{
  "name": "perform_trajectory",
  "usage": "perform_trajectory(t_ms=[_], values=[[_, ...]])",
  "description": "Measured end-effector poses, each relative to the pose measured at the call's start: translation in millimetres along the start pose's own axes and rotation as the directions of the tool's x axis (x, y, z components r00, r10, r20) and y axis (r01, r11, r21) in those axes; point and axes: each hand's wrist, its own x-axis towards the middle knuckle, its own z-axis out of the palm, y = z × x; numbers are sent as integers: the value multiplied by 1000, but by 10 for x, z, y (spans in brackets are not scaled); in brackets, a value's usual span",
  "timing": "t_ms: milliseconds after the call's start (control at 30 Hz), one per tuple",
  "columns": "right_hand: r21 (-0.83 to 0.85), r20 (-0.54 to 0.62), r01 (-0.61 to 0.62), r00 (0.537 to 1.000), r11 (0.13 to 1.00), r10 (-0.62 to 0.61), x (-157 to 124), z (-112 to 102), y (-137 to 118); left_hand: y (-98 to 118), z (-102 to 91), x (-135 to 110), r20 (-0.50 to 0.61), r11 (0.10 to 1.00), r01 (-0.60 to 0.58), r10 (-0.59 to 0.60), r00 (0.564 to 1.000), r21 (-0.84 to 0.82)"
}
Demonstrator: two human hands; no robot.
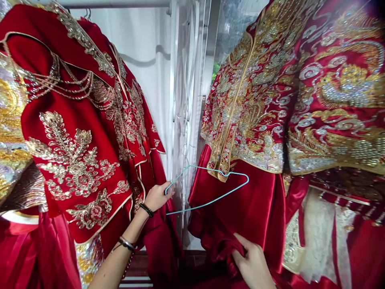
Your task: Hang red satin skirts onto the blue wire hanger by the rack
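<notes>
My left hand (159,196) is closed round the left end of a light turquoise clothes hanger (207,202). Nothing hangs on the hanger, and its thin wire hook points up. Lower right, my right hand (251,259) grips a bunched dark red cloth garment (219,241) between thumb and fingers; its shape is hidden in folds. Close behind the hanger hangs a shiny red skirt (258,196) under an embroidered red and gold jacket (246,104). Left of my left hand is a red jacket (81,160) with silver-gold beadwork.
More embroidered red and gold clothing (339,88) fills the right side. A white metal upright (174,60) and a pale curtain (141,52) stand between the two rows. A glass pane (237,24) is at the back, and white slats (136,279) lie low down.
</notes>
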Motion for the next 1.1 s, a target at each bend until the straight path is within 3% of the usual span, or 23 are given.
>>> perform_trajectory(t_ms=[200,367,467,567,633,700,767,867,1100], values=[[16,-54,-79,995,997,79,11,-44,43,-123,-92,-88,214,962,9,52,975,-273],[41,-70,-80,994,996,83,48,-82,-106,-120,-313,-102,467,865,145,112,877,-481],[63,-65,-91,993,994,95,86,-98,-167,-63,-435,-70,534,870,200,82,842,-450],[66,-57,-101,993,993,105,105,-78,-187,-20,-459,-62,472,965,103,22,882,-239],[68,-53,-90,994,994,94,99,-41,-191,-3,-379,-94,412,993,63,-17,911,-97],[60,-48,-85,995,995,88,81,6,-192,14,-225,-150,326,996,84,-74,943,-18],[47,-41,-87,995,995,89,65,50,-195,32,-43,-209,173,990,140,-142,975,24],[29,-35,-64,997,998,65,70,99,-213,61,154,-254,26,973,226,-228,973,50],[-102,-41,-6,999,995,2,227,227,-374,157,145,-217,73,935,269,-292,954,231]])
